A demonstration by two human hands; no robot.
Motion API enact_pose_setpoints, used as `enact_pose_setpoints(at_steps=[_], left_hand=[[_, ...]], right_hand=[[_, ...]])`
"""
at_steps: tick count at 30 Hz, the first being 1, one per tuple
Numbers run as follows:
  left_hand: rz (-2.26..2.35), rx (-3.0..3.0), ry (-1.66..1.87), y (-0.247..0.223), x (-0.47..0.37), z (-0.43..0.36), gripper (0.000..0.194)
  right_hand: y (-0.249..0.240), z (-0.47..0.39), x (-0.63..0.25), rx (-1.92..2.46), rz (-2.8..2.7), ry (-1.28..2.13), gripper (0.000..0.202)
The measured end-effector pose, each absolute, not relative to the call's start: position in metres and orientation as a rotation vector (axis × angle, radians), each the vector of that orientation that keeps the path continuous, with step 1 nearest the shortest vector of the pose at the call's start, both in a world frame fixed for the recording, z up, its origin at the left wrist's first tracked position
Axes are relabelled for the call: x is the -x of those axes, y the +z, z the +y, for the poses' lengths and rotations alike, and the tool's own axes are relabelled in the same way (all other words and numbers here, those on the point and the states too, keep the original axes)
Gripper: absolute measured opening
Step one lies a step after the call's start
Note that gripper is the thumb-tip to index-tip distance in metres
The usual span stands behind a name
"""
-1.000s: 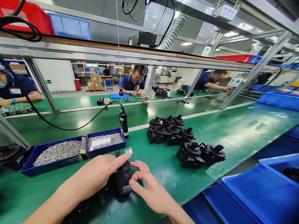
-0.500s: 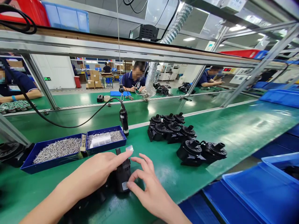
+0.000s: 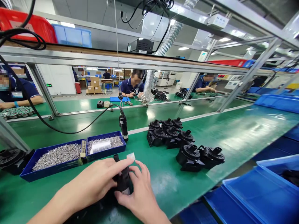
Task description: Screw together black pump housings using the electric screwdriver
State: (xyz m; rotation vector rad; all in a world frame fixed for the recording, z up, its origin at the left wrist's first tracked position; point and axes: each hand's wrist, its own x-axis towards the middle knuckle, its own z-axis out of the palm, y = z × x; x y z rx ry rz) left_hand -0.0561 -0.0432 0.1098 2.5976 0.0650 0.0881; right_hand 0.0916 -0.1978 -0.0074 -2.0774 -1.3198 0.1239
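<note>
A black plastic part (image 3: pixel 122 182) with a pale label stands on the green bench between my hands. My left hand (image 3: pixel 100 175) is closed around its left side, and a small clear-white sticker (image 3: pixel 131 156) clings to the tip of its outstretched index finger. My right hand (image 3: pixel 137 189) grips the part from the right, its thumb over the label at the front. The lower end of the part is dark and partly covered by my hands.
Two blue trays of screws (image 3: pixel 54 169) (image 3: pixel 106 154) lie at the left. A black electric screwdriver (image 3: pixel 123 126) hangs behind them. Several black blower housings (image 3: pixel 189 155) stand to the right, blue bins (image 3: pixel 263 189) at lower right. People sit across the bench.
My right hand has moved left and closed on the black part; before, its fingers were spread beside it. The view has tilted slightly upward.
</note>
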Motion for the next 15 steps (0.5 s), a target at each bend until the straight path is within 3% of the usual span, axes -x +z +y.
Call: enact_pose_setpoints(at_steps=[4, 7, 10, 15], left_hand=[[0.308, -2.108, -0.031, 0.122, 0.064, -0.049, 0.081], [0.344, -1.848, -0.034, 0.126, 0.064, -0.046, 0.07], [0.319, -1.758, -0.01, 0.124, 0.062, -0.043, 0.073], [0.297, -1.734, -0.008, 0.124, 0.061, -0.044, 0.071]], right_hand=[[-0.026, -0.2, -0.112, 2.022, -1.421, 0.054, 0.051], [-0.016, -0.209, -0.133, 1.854, -1.328, -0.123, 0.025], [0.012, -0.212, -0.137, 1.63, -1.299, -0.346, 0.009], [0.046, -0.202, -0.119, 1.458, -1.405, -0.526, 0.017]])
